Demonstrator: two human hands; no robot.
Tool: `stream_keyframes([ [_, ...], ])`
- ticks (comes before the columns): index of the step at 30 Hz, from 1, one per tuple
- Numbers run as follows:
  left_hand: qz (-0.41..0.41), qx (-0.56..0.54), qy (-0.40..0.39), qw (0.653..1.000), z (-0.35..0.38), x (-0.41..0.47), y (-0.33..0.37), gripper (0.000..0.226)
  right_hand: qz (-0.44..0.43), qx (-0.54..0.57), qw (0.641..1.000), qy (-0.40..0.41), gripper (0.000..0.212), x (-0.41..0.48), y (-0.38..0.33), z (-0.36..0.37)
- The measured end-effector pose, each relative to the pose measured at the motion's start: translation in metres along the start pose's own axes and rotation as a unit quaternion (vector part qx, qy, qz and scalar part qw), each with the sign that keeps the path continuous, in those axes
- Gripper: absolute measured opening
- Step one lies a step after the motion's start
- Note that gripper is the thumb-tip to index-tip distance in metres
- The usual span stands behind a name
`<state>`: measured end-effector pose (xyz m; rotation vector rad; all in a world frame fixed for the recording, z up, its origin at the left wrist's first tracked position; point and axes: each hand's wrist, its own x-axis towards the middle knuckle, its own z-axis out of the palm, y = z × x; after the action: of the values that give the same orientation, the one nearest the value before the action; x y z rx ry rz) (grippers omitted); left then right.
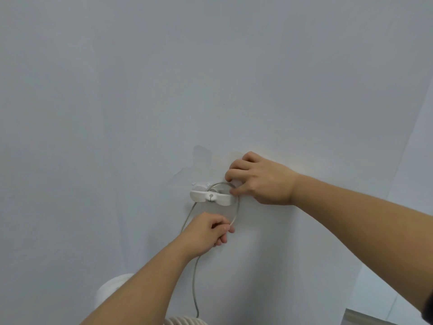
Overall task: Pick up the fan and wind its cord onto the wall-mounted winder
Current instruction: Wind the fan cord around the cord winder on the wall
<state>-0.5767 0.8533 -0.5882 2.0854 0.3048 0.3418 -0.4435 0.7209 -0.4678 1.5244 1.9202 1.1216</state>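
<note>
A white bow-shaped winder (210, 196) is fixed to the pale wall. A thin white cord (237, 208) loops over its top and down its right side. My right hand (260, 179) is at the winder's upper right, pinching the cord against the wall. Just below the winder, my left hand (208, 232) is closed on the cord. From there the cord hangs down toward the white fan (185, 321), whose ribbed top shows at the bottom edge. My left forearm hides part of the fan.
The wall (210, 78) fills almost the whole view. A peeled paint patch (202, 158) sits just above the winder. A rounded white object (110, 289) lies low at the left behind my left forearm. A floor or ledge edge (365, 316) shows at the bottom right.
</note>
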Motion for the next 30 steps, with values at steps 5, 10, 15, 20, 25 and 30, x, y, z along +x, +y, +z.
stream_keyframes([
  [5, -0.051, 0.038, 0.014, 0.998, -0.005, 0.003, -0.004, 0.026, -0.018, 0.008, 1.0, 0.023, 0.035, -0.001, 0.0, 0.005],
  [10, -0.055, 0.138, 0.026, 0.989, -0.004, 0.009, -0.001, 0.023, -0.03, 0.01, 0.999, 0.021, 0.041, 0.0, 0.0, 0.007],
  [15, -0.094, 0.244, 0.005, 0.965, -0.007, 0.011, -0.001, 0.02, -0.032, 0.01, 0.999, 0.015, 0.047, 0.001, -0.001, 0.009],
  [20, -0.15, 0.311, -0.012, 0.939, -0.022, 0.004, -0.006, 0.021, -0.031, 0.025, 0.999, 0.026, 0.052, 0.001, -0.001, 0.011],
  [25, -0.165, 0.299, -0.024, 0.94, -0.03, 0.0, -0.011, 0.026, -0.028, 0.008, 0.999, 0.019, 0.051, 0.001, -0.002, 0.01],
  [30, -0.175, 0.256, 0.04, 0.95, -0.047, -0.005, -0.02, 0.03, -0.028, 0.003, 1.0, 0.009, 0.053, 0.0, -0.002, 0.01],
])
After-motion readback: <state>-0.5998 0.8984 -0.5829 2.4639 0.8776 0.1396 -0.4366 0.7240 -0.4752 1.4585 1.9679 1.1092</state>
